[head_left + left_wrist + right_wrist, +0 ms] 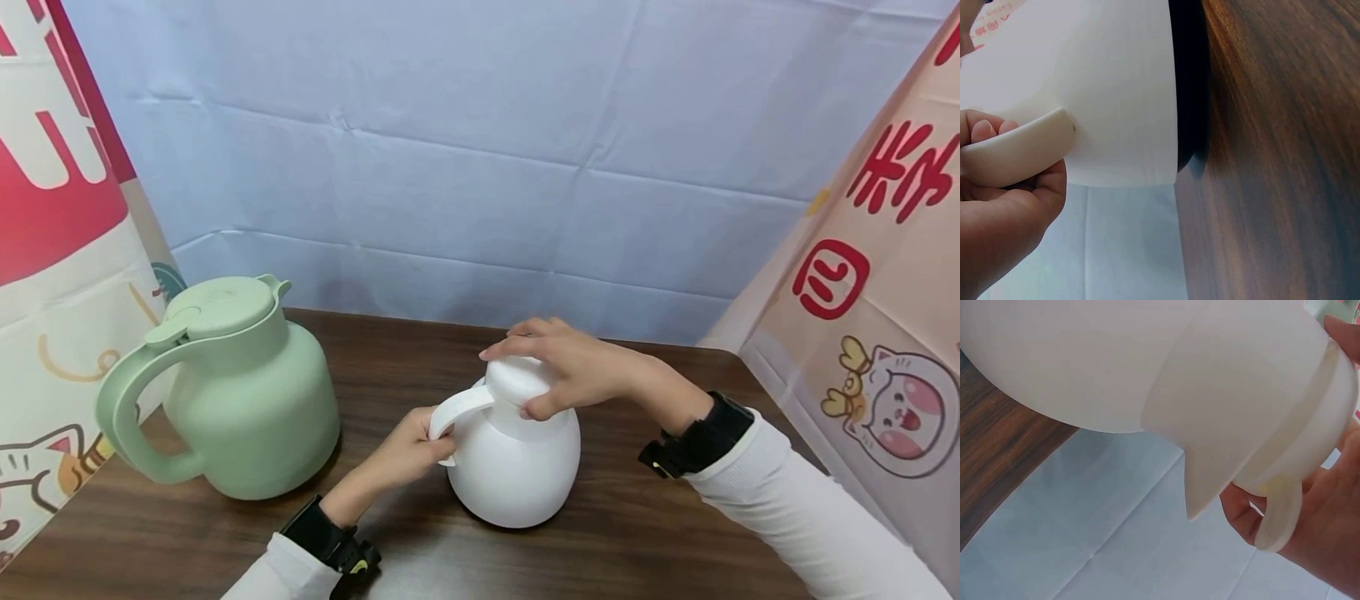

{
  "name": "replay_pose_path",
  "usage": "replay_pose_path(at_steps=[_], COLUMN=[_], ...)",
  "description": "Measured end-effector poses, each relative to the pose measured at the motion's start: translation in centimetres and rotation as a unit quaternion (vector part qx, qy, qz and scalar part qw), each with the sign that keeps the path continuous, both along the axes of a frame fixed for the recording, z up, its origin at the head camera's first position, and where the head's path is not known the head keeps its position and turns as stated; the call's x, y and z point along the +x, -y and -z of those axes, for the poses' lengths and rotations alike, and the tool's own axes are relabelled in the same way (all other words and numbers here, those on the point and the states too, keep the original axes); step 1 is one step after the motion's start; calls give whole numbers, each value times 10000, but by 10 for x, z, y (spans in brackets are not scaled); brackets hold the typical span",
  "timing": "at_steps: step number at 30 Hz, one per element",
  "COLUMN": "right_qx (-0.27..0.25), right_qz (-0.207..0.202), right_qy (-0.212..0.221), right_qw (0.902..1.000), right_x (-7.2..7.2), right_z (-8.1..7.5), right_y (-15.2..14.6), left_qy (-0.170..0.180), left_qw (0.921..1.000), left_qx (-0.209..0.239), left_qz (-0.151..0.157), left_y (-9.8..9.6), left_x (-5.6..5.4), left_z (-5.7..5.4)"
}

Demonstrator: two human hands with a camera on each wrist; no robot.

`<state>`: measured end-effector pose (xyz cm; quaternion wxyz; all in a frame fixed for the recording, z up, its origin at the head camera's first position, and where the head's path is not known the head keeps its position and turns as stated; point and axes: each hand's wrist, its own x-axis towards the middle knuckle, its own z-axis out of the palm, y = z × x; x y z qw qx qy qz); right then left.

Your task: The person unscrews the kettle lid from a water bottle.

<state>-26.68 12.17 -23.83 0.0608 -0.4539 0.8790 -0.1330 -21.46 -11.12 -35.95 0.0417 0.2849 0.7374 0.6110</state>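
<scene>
A white jug (517, 479) with a rounded body and a dark base (1191, 87) stands upright on the wooden table (637, 508). My left hand (407, 450) grips its curved handle (1029, 150), fingers wrapped round it and thumb along the near side. Over the top, my right hand (581, 362) holds the white lid (517, 377), with thumb and fingers on opposite sides of its edge. The right wrist view shows the pointed spout (1200, 481) and a small curved tab (1282, 519) at the lid's edge, beside the fingers. The lid sits at the jug's mouth.
A larger pale green jug (255, 400) with its lid on stands at the left, its handle toward the left. A light blue cloth (465, 167) hangs behind the table. Printed cloths (892, 333) hang along both sides.
</scene>
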Motion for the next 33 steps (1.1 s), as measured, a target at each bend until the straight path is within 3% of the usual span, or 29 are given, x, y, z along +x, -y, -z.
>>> replay_pose_path(at_steps=[16,25,33], right_qx=[-132,-309,-299], right_qz=[-60,170,151], right_qy=[-206,-3,-231], right_qw=[9997,9994,9992], right_x=[0,4,6], right_z=[2,-20,-29], right_y=[3,-2,-6], left_qy=[-120,-191,-184], left_qw=[9999,9998,9998], left_qx=[-18,-4,50], left_qz=[-25,8,-6], left_y=[2,1,0], left_x=[0,2,1], left_z=[1,2,2])
